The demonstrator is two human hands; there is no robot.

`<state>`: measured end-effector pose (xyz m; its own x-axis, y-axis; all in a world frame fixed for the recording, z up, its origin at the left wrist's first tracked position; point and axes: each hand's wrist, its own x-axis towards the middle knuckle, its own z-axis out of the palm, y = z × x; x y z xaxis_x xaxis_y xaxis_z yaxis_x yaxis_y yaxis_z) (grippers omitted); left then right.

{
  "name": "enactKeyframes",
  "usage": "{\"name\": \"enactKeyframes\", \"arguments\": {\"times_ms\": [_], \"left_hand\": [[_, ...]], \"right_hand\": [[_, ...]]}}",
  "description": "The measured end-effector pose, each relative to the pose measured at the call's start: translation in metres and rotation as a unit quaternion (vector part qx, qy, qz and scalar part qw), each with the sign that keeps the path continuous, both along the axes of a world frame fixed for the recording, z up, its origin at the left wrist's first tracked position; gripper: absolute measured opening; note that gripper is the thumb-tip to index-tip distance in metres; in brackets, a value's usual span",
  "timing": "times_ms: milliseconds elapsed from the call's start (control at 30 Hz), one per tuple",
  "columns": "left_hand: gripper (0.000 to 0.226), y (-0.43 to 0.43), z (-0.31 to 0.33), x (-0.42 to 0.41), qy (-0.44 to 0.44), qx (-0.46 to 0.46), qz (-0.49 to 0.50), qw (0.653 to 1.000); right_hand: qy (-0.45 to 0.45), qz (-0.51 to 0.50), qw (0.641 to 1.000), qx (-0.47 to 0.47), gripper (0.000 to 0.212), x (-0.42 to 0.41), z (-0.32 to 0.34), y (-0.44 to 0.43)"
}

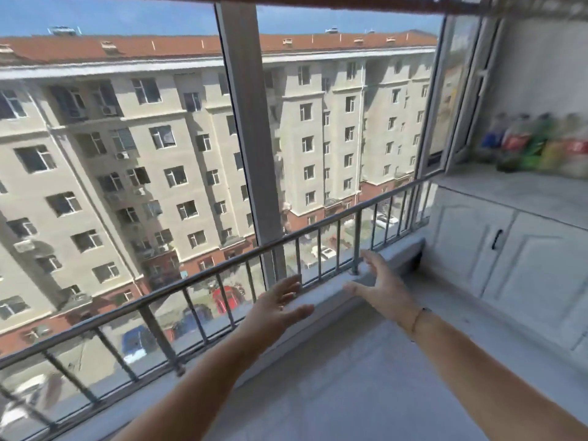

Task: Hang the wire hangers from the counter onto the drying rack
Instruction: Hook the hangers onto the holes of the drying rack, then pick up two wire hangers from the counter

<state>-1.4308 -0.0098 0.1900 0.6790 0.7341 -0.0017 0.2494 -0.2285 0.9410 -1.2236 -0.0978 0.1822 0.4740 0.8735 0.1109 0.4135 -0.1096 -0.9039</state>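
Both my arms reach forward over the balcony floor toward the window sill. My left hand [279,305] is held out with straight fingers and holds nothing. My right hand [380,286] is also spread open and empty, a thin bracelet on its wrist. No wire hanger shows in this view, and no drying rack is clearly seen. The white counter [515,194] stands at the right, its visible top bearing only bottles.
A metal railing [222,268] runs along the big window above a low sill [321,300]. Several coloured bottles [534,144] stand on the counter over white cabinet doors [471,243]. An open window sash [451,100] leans inward at the right. The floor is pale tile.
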Motion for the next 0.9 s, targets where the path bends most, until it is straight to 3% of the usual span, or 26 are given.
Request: {"name": "enactKeyframes", "arguments": {"times_ms": [300, 567, 900], "left_hand": [[0.059, -0.057, -0.015, 0.239, -0.015, -0.008, -0.114, 0.993], [0.062, -0.103, -0.022, 0.416, -0.014, -0.018, -0.217, 0.976], [0.061, -0.095, -0.032, 0.594, 0.002, -0.029, -0.303, 0.952]], "right_hand": [[-0.042, -0.140, 0.989, -0.023, 0.079, 0.213, -0.008, -0.102], [-0.057, -0.256, 0.965, -0.018, 0.075, 0.354, -0.007, -0.182], [-0.013, -0.365, 0.931, 0.005, 0.069, 0.494, -0.024, -0.201]]}}
